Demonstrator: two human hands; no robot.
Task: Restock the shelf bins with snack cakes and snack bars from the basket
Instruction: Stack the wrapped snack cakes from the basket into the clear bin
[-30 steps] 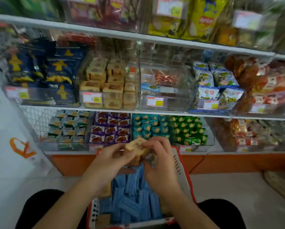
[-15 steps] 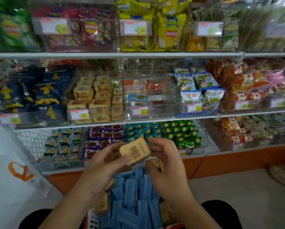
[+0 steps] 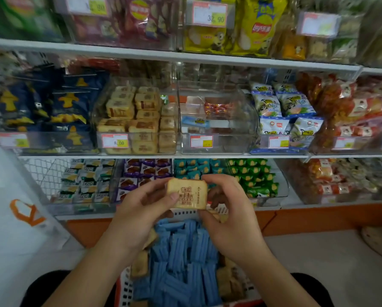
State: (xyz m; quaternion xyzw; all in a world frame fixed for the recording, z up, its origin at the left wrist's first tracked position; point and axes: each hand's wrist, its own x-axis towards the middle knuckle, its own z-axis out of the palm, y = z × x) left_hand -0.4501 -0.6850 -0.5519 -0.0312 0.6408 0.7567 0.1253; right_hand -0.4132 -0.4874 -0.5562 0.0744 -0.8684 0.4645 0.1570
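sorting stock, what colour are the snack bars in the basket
Blue wrappers on the snack bars, clearest in the head view.

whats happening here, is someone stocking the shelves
Yes. A person crouched at a snack shelf holds one tan wrapped snack cake up with both hands, the left hand and the right hand pinching its sides. Below them sits the basket, holding many blue snack bars and a few more tan cakes. The clear bin of matching cakes on the middle shelf is already well filled; the cake has not been placed yet.
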